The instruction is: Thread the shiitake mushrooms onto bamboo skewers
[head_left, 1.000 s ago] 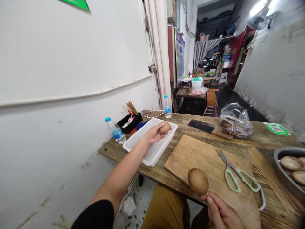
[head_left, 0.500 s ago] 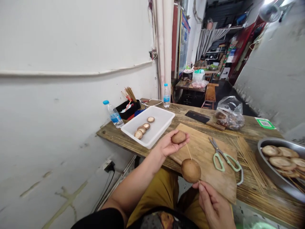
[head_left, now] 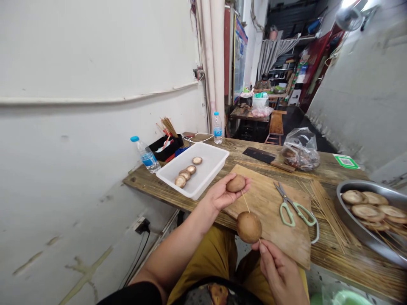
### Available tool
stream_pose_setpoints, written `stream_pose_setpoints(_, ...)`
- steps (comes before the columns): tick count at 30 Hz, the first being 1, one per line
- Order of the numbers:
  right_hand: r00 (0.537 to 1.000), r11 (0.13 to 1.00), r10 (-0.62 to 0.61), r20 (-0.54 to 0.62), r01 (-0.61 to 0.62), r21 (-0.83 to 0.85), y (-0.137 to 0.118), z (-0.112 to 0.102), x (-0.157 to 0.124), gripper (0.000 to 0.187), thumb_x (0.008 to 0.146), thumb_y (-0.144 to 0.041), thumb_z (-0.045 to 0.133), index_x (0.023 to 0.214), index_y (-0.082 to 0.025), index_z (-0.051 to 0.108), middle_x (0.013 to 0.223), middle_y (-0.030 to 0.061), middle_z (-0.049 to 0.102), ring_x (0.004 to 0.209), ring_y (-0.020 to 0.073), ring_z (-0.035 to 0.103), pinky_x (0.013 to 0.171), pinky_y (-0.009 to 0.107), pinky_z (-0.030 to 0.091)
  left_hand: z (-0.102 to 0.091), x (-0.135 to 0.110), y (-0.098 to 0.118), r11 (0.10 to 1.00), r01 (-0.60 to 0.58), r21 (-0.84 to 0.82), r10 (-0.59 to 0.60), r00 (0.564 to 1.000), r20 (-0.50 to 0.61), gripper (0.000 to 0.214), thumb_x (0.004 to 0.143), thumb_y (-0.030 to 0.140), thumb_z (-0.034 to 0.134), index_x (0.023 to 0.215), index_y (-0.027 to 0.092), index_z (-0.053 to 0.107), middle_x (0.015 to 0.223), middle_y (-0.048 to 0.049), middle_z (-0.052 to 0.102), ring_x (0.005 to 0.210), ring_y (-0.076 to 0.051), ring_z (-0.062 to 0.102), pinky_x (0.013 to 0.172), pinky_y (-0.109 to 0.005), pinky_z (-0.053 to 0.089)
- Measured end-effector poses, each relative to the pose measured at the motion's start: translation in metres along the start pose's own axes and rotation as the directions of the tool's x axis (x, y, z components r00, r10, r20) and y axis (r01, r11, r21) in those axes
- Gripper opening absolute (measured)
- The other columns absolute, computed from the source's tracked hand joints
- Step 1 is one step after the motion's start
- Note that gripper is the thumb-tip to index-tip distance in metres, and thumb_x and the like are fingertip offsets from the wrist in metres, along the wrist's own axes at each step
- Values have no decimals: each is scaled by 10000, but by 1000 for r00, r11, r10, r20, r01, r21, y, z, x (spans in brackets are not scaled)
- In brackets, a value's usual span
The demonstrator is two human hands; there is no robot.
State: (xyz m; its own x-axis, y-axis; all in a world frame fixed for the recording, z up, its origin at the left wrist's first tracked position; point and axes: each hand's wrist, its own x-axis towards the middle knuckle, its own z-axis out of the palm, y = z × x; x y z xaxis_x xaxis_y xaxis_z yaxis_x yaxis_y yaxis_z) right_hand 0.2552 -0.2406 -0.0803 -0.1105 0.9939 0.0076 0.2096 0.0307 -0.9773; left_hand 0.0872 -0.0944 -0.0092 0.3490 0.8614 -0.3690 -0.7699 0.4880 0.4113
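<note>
A water bottle [head_left: 218, 130] (blue-capped) stands before the pale curtain [head_left: 216, 63], a wooden bench [head_left: 276, 123] farther back.

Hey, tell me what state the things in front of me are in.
Left hand: holding a mushroom
Right hand: pinching skewer
Skewered mushroom: pierced through
Scissors: slightly open
Tray: uncovered, mushrooms inside
Pan: uncovered, mushrooms inside
Cleaver: lying flat
Bag: partly filled
Near bottle: capped
Far bottle: capped

1 mushroom [head_left: 235, 183] in the left hand [head_left: 221, 195], 1 on 1 skewer [head_left: 246, 202] in the right hand [head_left: 280, 264], at least 4 in 1 tray [head_left: 211, 159], at least 5 in 1 pan [head_left: 339, 205], plus 2 bottles [head_left: 218, 129], 1 board [head_left: 270, 241], 1 scissors [head_left: 285, 198], 1 cleaver [head_left: 259, 155], 1 QR card [head_left: 345, 161].
</note>
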Motion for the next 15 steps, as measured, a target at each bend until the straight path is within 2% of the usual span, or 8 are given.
stream_pose_setpoints(10, 1000, 998, 12, -4, -12, 68, -3, 3, 0, 350, 864, -479, 439, 903, -169, 596, 534, -50, 394, 441, 95, 364, 393, 194, 293, 4, -2, 1, 1000, -20, -11, 20, 999, 43, 130, 825, 128, 473, 897, 77, 569, 876, -123, 665, 885, -191, 651, 794, -314, 539)
stream_pose_setpoints(15, 1000, 999, -27, -8, 27, 25, -7, 3, -1, 344, 879, -460, 424, 893, -158, 586, 498, -68, 347, 428, 89, 349, 399, 192, 280, 5, -4, 0, 999, -18, -31, 20, 997, 80, 123, 821, 121, 481, 891, 80, 574, 912, -126, 659, 924, -194, 639, 821, -311, 526)
